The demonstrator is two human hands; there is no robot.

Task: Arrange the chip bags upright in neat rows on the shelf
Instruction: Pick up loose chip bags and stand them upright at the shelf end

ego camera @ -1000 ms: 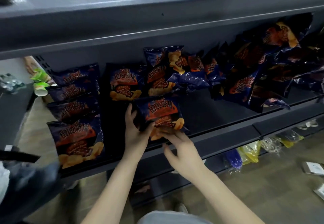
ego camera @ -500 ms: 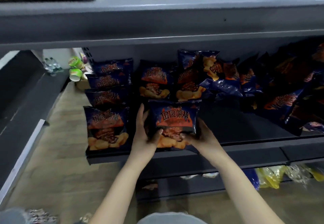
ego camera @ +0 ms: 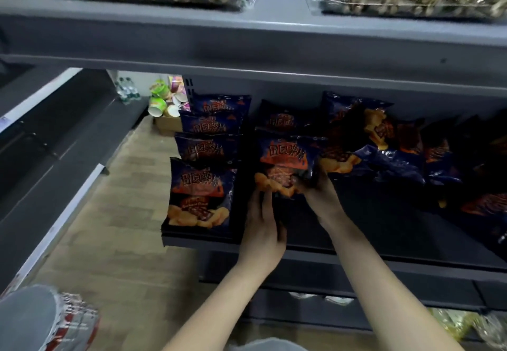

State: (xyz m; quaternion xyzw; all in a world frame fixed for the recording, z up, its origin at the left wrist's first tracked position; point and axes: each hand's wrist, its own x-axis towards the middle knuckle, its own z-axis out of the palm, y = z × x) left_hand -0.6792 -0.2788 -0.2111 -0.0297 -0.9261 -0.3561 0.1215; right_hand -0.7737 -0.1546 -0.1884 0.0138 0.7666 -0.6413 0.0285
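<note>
On the head view we see the chip bag (ego camera: 288, 158) standing upright on the shelf (ego camera: 397, 227), back from its front edge and just ahead of another bag. Our left grip (ego camera: 263, 230) is released, its straight fingers propping the bag's lower left corner. Our right grip (ego camera: 321, 199) is grasping the lower right corner with curled fingers. A neat row of bags (ego camera: 203, 186) lines the shelf's left edge, and a jumbled pile (ego camera: 389, 147) lies toward the right.
</note>
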